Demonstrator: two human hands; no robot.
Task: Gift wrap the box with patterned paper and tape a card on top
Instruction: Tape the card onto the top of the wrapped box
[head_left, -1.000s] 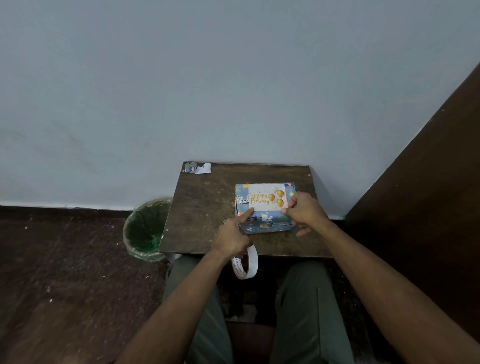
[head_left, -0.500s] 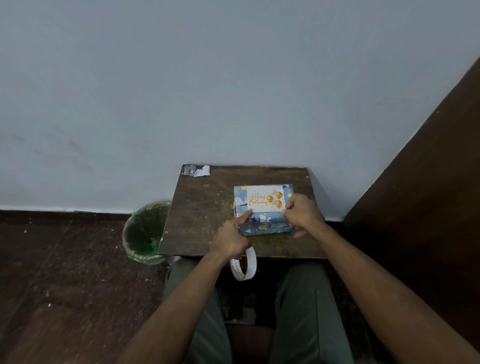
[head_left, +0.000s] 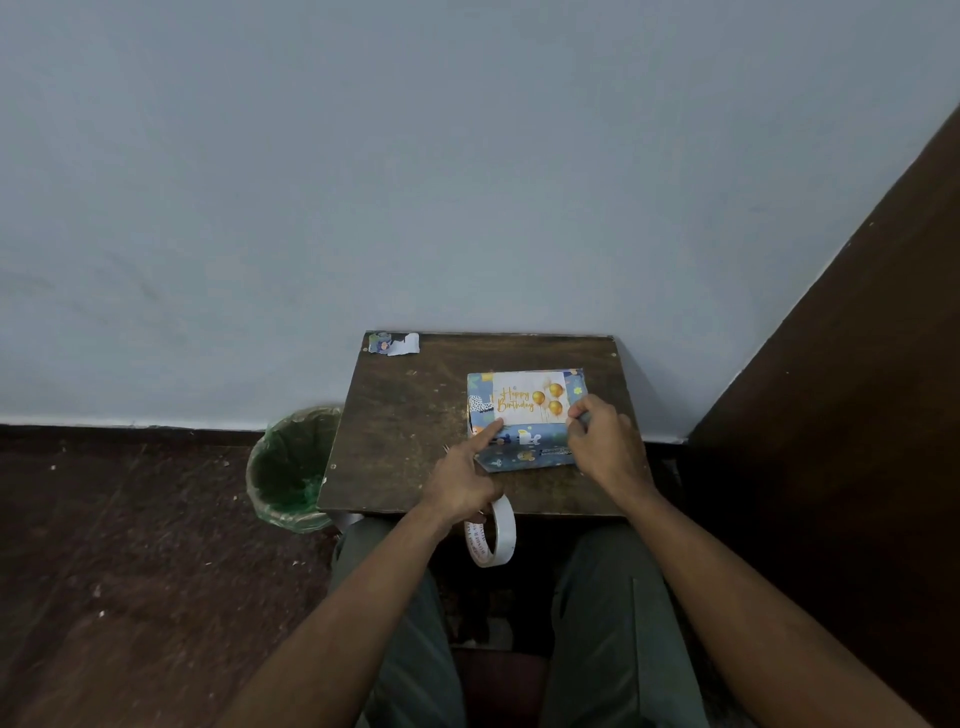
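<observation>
Wrapped box (head_left: 524, 447) with "Happy Birthday" card (head_left: 529, 397) on top.
Left hand (head_left: 462, 480) grasps tape roll (head_left: 493, 535), forefinger pressing the card's corner; right hand (head_left: 602, 441) pinches the opposite corner.

A small dark wooden table (head_left: 405, 441) stands against the pale wall (head_left: 415, 182); a green-lined bin (head_left: 291, 467) sits just left of the table.

Dim, flat indoor light; dark floor lacks detail; wide-angle bending at edges; soft focus, no glare.
</observation>
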